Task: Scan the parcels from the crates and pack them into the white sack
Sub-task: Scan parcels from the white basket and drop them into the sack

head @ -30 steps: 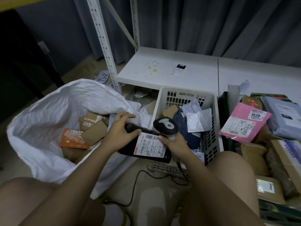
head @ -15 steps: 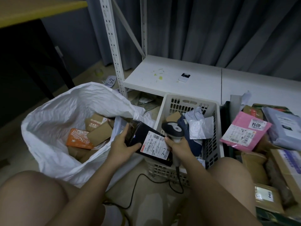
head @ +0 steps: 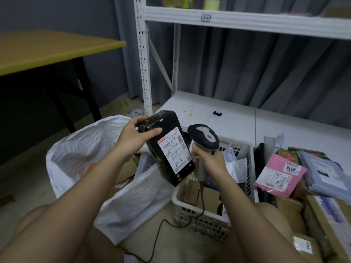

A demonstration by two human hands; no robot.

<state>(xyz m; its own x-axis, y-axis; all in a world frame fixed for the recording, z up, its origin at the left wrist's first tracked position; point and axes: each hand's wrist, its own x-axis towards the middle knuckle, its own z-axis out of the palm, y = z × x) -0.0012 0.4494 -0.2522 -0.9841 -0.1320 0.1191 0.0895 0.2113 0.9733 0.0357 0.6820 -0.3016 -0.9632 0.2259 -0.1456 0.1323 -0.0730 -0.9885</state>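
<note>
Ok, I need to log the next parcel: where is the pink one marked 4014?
In the head view, the pink parcel lies at the right, on the parcel pile beside the white crate, left of a grey mailer.

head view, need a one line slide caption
Left hand holds a black parcel beside the scanner in the right hand, above the white sack.

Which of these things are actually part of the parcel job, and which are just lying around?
Part of the job:
black parcel, in left hand
scanner, in right hand
white sack
white crate
pink parcel

Lying about:
yellow table
shelf rack
tape roll
</note>
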